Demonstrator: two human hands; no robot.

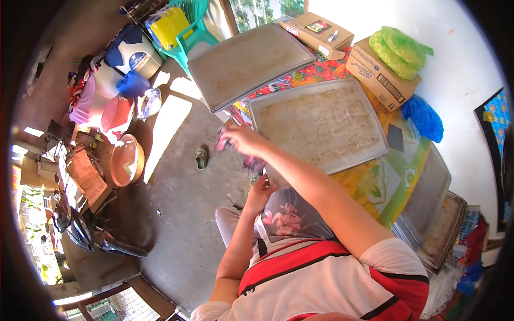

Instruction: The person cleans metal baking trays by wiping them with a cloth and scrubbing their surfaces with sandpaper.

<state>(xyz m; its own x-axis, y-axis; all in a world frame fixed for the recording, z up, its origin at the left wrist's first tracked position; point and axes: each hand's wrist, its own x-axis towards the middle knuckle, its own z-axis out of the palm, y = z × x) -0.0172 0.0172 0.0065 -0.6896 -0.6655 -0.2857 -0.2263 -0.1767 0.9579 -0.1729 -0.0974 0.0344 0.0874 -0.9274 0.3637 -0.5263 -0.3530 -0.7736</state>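
The right hand is closed on a blurred, pink-and-black, cloth-like piece beside the flat, stained grey tray; its long axis slants down toward the separate left hand, whose grip is unclear.

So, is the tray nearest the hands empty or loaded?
Empty: the tray shows a bare, stained surface, with nothing visible lying on it.
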